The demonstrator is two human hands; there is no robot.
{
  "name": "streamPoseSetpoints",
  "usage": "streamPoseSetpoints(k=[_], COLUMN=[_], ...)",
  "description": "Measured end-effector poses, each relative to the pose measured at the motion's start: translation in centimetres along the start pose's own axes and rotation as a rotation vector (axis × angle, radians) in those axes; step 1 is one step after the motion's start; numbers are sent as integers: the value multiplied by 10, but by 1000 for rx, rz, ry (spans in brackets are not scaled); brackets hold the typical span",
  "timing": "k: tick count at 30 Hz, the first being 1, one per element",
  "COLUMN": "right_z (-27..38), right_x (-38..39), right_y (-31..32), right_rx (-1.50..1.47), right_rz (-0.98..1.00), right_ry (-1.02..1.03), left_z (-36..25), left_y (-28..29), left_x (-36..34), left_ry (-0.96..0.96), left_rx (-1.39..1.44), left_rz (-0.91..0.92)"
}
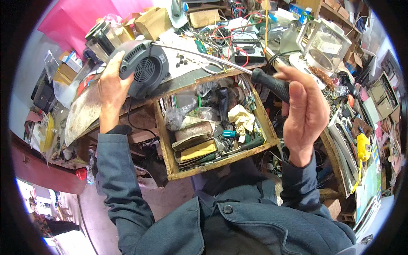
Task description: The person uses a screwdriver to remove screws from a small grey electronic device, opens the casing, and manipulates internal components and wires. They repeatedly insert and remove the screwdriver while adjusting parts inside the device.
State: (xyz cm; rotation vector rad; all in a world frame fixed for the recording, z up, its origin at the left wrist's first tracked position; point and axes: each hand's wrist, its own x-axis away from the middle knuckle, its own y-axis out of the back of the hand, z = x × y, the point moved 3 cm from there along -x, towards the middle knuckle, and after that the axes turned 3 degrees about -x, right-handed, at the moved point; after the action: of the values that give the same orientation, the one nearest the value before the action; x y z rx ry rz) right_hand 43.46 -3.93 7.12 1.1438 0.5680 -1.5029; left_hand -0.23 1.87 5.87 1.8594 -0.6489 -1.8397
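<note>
My left hand (114, 87) grips the side of a dark grey motor housing (148, 70) with a round vented grille, tilted on its side at the bench edge. In my right hand (307, 110) is the black handle of a long screwdriver (270, 83). Its bright shaft runs left across the bench, and the tip meets the upper edge of the housing; whether it sits in a screw is too small to tell. My right fingers close around the handle, partly hiding it. Several small dark pieces (182, 58) lie on the white sheet beside the housing.
Below the bench top an open wooden drawer (221, 163) juts toward me, filled with tools, bags and a yellow packet. Tangled wires and a black device (248, 51) crowd the back. A clear jug (325, 44) stands right, with a yellow tape measure (363, 147) nearer.
</note>
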Motion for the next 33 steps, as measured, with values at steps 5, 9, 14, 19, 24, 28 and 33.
streamPoseSetpoints(k=[5,9,14,19,24,28,33], right_z=[-5,-4,2,-3,-4,-7,-5], right_x=[8,16,10,15,19,11,21], right_y=[-8,-1,-8,-6,-8,-6,-1], right_rx=[-148,-90,-137,-321,-234,-175,-300], right_rz=[-65,-105,-124,-136,-117,-118,-87], right_ry=[118,-321,11,-273,-143,-28,-373], left_z=[-2,0,-1,-3,-3,-5,-7], left_y=[0,-2,-2,-1,-1,1,1], left_x=[3,4,5,6,7,7,7], left_ry=[10,-20,0,17,30,37,61], left_rx=[-9,1,-15,-8,-7,-11,-20], left_rz=[-23,-58,-50,-58,-63,-60,-36])
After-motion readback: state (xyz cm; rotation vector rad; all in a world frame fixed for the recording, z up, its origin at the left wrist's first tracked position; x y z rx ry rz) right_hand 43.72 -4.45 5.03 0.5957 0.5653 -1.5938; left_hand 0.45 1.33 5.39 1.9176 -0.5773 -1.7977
